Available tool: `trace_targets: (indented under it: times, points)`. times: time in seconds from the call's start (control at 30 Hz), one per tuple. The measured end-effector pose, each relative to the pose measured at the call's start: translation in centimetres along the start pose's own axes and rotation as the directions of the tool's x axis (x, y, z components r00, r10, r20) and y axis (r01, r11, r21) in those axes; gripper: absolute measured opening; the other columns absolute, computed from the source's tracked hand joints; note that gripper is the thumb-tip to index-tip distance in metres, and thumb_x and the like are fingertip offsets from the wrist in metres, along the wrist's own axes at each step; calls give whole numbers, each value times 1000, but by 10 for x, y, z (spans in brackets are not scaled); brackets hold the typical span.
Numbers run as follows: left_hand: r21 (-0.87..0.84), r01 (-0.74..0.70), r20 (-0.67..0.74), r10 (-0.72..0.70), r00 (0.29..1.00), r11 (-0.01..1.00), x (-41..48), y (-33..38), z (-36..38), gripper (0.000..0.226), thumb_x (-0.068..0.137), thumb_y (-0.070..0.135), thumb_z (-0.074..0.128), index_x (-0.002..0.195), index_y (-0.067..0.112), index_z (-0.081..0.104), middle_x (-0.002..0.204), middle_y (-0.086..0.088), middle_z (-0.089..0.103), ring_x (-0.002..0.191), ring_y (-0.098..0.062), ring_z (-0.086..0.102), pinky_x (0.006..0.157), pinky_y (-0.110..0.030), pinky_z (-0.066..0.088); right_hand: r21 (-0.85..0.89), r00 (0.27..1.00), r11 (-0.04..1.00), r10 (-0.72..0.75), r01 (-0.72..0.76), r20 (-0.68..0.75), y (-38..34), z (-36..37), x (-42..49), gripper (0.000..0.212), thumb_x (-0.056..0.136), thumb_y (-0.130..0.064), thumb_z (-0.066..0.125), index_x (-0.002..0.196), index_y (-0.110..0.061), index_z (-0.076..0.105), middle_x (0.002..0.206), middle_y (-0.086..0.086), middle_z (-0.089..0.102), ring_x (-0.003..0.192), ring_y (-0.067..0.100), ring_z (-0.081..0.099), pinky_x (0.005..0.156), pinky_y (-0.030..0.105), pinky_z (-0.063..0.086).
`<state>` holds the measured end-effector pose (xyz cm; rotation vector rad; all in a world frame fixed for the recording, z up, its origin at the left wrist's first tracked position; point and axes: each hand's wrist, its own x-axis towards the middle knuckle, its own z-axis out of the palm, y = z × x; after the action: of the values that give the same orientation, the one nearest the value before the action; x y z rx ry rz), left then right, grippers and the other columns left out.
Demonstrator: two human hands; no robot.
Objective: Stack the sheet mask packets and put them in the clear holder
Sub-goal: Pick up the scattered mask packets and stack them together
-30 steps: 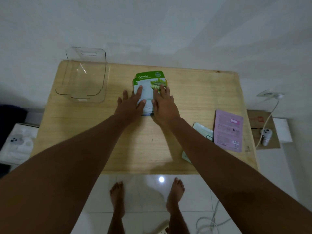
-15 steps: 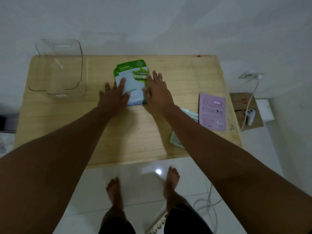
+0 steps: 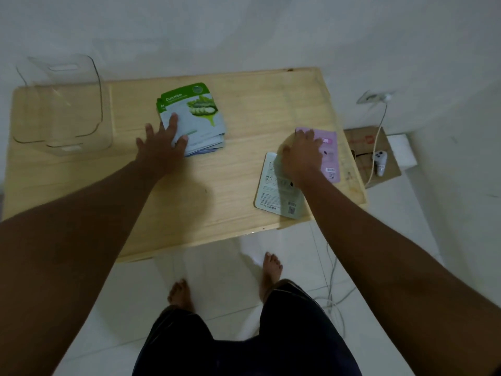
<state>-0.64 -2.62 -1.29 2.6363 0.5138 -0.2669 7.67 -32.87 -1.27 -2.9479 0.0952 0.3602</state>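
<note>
While left hand fingers splay flat on stack, right hand covers table-edge packets.

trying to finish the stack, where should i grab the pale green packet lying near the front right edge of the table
The pale green packet lies flat and face down, so nothing sticks up to pinch. Its lower right corner sits at the table edge. Probably best to slide it toward you with the right hand until that corner overhangs, then pinch the corner from the front, thumb under.
</note>
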Motion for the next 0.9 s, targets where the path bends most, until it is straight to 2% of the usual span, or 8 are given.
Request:
trace_targets:
  times: [0.17, 0.3, 0.37, 0.47, 0.57, 0.67, 0.77, 0.9]
  points:
    - [11, -6, 3, 6, 1000, 1000, 0, 0, -1, 64, 98, 47, 29, 154, 27, 7, 158, -15, 24, 145, -47, 8, 112, -66, 10, 43, 997, 998, -40, 43, -62, 9, 10, 0, 47, 98, -26, 38, 134, 4, 44, 146, 23, 39, 133, 36, 44, 101, 54, 46]
    - [-5, 5, 18, -5, 1000, 1000, -2, 3, -4, 64, 98, 46, 30, 154, 28, 6, 159, -17, 20, 146, -45, 5, 114, -65, 7, -7, 988, 995, -97, 96, -123, 15, 7, -1, 30, 96, -13, 43, 119, 0, 57, 133, 18, 51, 102, 33, 63, 84, 46, 56]
    - [-11, 4, 13, -4, 1000, 1000, -3, 4, -5, 63, 99, 46, 30, 154, 27, 6, 159, -18, 19, 147, -45, 3, 114, -64, 5, 8, 987, 997, -80, 82, -140, 19, 7, 2, 27, 96, -11, 42, 113, -1, 60, 121, 16, 59, 91, 32, 67, 75, 39, 55]
    - [-11, 2, -2, -2, 1000, 1000, -4, 3, -2, 63, 99, 46, 29, 154, 26, 6, 159, -20, 20, 147, -45, 3, 114, -64, 4, 64, 988, 997, -27, 37, -155, 23, 3, 6, 26, 99, -21, 40, 107, -4, 58, 99, 13, 69, 86, 32, 68, 69, 33, 45]
    - [-11, 11, 1, -11, 1000, 1000, -5, 4, -1, 63, 99, 46, 29, 154, 27, 6, 158, -21, 20, 146, -45, 3, 114, -64, 4, 65, 974, 995, -63, 79, -220, 21, -10, 2, 39, 102, -35, 37, 101, -4, 61, 95, 13, 70, 86, 32, 67, 68, 31, 40]
    - [-19, 18, 14, -17, 1000, 1000, -5, 5, -4, 63, 99, 44, 30, 154, 27, 6, 159, -20, 19, 147, -44, 3, 114, -63, 5, 245, 953, 959, -68, 144, -296, 8, -35, -3, 29, 101, -26, 39, 101, -5, 60, 90, 10, 67, 74, 26, 61, 62, 30, 41]
    - [-13, 19, 26, -19, 999, 1000, -3, 5, -5, 63, 99, 45, 30, 154, 28, 5, 159, -18, 20, 146, -45, 4, 114, -64, 7, 447, 910, 856, -62, 259, -409, -16, -59, -1, 22, 99, -17, 43, 103, -2, 59, 89, 11, 67, 67, 17, 54, 53, 20, 33]
    - [1, 16, 26, -16, 1000, 1000, -1, 4, -4, 63, 98, 46, 28, 154, 28, 4, 160, -15, 19, 146, -46, 5, 112, -66, 9, 553, 884, 760, -58, 341, -464, -59, -72, 9, 23, 96, -14, 47, 104, 0, 62, 97, 16, 70, 78, 21, 59, 61, 14, 31]
